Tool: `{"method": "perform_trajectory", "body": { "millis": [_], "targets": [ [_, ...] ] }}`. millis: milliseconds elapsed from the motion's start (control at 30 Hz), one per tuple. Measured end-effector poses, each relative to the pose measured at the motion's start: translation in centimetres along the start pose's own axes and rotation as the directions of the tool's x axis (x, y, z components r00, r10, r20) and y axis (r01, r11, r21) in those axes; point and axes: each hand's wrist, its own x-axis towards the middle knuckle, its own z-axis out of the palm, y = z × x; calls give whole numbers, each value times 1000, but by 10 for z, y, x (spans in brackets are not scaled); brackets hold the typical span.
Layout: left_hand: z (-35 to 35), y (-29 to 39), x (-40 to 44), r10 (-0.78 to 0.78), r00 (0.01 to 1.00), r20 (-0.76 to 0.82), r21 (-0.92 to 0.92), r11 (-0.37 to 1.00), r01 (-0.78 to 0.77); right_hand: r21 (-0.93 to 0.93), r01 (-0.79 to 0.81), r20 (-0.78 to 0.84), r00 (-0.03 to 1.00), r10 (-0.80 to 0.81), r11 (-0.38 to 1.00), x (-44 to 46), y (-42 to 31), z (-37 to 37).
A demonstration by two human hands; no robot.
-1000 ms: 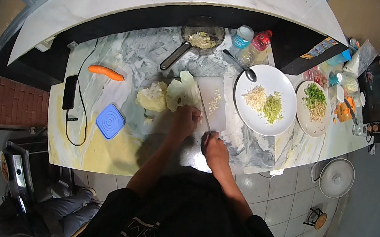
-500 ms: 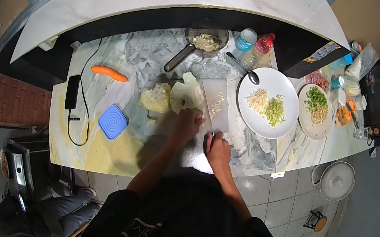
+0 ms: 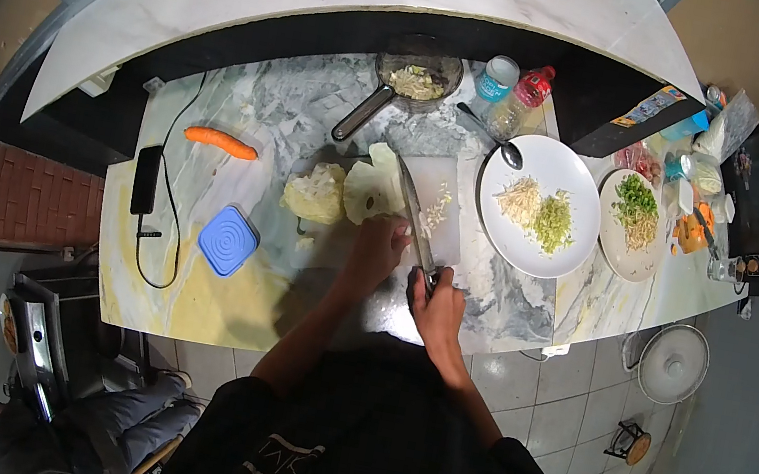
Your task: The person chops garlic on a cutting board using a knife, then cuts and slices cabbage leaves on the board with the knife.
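My right hand [image 3: 439,310] is wrapped around the handle of a kitchen knife [image 3: 416,211]. The blade points away from me, with its flat side showing, along the right edge of a pale cabbage leaf [image 3: 375,188]. Curled fingers of my left hand [image 3: 378,249] grip the near end of that leaf, close to the blade. Underneath is a white cutting board [image 3: 445,240], and small chopped pale bits [image 3: 437,212] lie on it right of the knife. A larger piece of cabbage [image 3: 315,193] sits just left of the leaf.
A white plate [image 3: 500,243] holds two chopped heaps and a spoon [image 3: 512,156]. A smaller plate [image 3: 636,270] carries chopped greens. Behind are a pan [image 3: 365,113], a can [image 3: 497,80] and a bottle [image 3: 532,89]. Leftward lie a carrot [image 3: 221,142], blue lid [image 3: 227,242] and phone [image 3: 146,180].
The knife has turned so its blade's flat side now shows beside the leaf, where before it was seen edge-on. My left hand stays at the leaf's near end.
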Motion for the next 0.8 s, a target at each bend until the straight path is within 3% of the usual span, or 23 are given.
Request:
{"method": "perform_trajectory", "body": {
  "millis": [167, 333, 767, 800],
  "targets": [
    [4, 3, -1, -4, 1000, -8, 35, 999, 5, -9, -24, -1, 1000, 24, 1000, 0, -5, -4],
    [17, -11, -2, 44, 997, -67, 188, 982, -31, -11, -32, 13, 999, 32, 999, 1, -4, -6],
    [-14, 13, -3, -71, 997, 1, 161, 985, 70, -22, 43, -78, 996, -45, 999, 3, 5, -10],
    [-20, 19, -4, -76, 997, -1, 54, 996, 76, -21, 51, -82, 995, -52, 998, 3, 6, -11]
  ]
}}
